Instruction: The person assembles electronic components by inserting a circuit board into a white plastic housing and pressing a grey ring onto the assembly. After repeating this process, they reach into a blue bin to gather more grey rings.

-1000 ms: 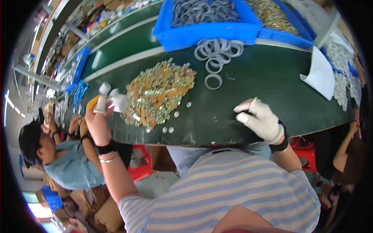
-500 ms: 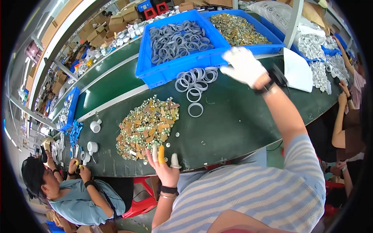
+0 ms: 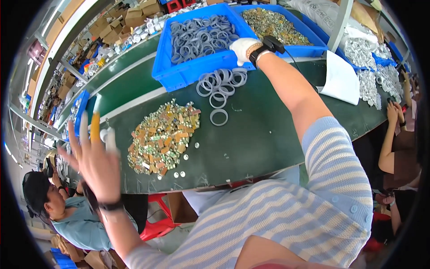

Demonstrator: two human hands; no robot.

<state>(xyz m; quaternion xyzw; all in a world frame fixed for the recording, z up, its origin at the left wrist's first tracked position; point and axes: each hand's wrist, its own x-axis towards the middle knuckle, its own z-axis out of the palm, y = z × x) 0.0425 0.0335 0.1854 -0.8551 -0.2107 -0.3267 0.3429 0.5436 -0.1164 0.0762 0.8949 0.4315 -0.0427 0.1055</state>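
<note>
My right hand (image 3: 242, 46), in a white glove, reaches far across the green table to the near rim of a blue bin of grey rings (image 3: 197, 38); whether it grips anything I cannot tell. Loose grey rings (image 3: 219, 85) lie on the table just below that bin. My left hand (image 3: 92, 154) is raised at the table's left end with fingers spread, wearing white and orange finger covers, holding nothing. A heap of small gold and green metal parts (image 3: 163, 136) lies to its right.
A second blue bin (image 3: 280, 24) with small metal parts sits at the back right. A white paper sheet (image 3: 340, 80) and bags of silvery parts (image 3: 371, 76) lie at the right. One person sits at lower left, and another person's hands show at the right edge.
My right hand stayed at the blue bin's rim while the view shifted. My left hand rose from the table's front edge and spread its fingers.
</note>
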